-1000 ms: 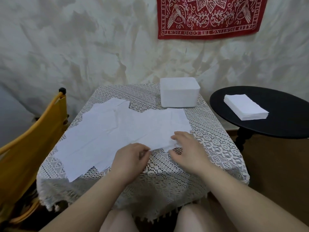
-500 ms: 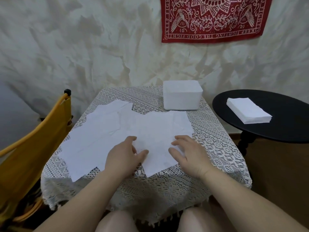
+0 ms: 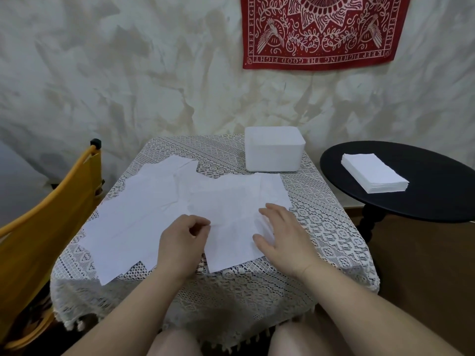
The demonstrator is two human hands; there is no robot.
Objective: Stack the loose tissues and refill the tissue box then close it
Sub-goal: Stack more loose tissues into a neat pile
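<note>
Loose tissues (image 3: pixel 154 217) lie spread over the lace-covered table (image 3: pixel 321 227), thin, limp and easily torn. The left hand (image 3: pixel 180 242) pinches one sheet's edge; the right hand (image 3: pixel 282 235) rests flat, fingers spread. Edges probably offer the best hold.

A square worktop (image 3: pixel 331 209) stood against a mottled, cream plastered wall (image 3: pixel 128 73), draped in a white lace tablecloth (image 3: pixel 231 299) whose fringed edge hung over the near side. To its left stood a yellow fabric chair with a black-capped post (image 3: pixel 38 227). To the right was a round black side table on a turned pedestal (image 3: pixel 437 201). On the wall hung a red printed bandana with white birds and lettering (image 3: pixel 321 32). Brown floor (image 3: pixel 424 278) showed at the lower right.
</note>
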